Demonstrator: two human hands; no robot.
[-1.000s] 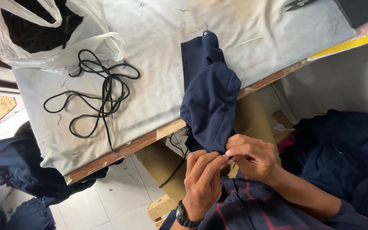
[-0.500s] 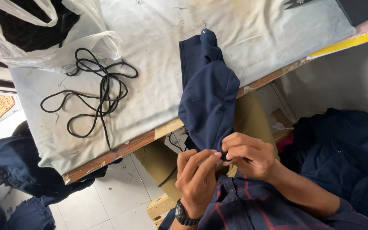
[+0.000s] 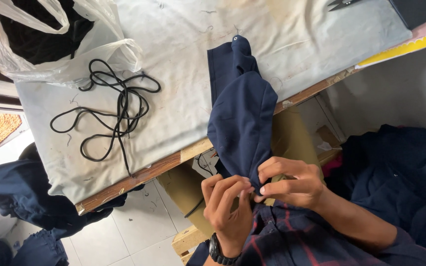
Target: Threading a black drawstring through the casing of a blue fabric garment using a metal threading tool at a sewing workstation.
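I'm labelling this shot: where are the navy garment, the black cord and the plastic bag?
navy garment (image 3: pixel 242 118), head view, middle fold.
black cord (image 3: pixel 119 106), head view, tangled centre.
plastic bag (image 3: pixel 119 54), head view, right handle loop.

Workroom with a cloth-covered tabletop over a pale tiled floor

The tabletop (image 3: pixel 173 64) has a bare wooden edge under its stained grey cover; the white tiled floor (image 3: pixel 139 226) shows below, with a grey wall (image 3: pixel 395 93) at right, in soft daylight.

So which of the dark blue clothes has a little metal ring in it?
The navy garment draped over the table's edge, pinched by both hands. Its eyelet shows at the top; the floor piles show none.
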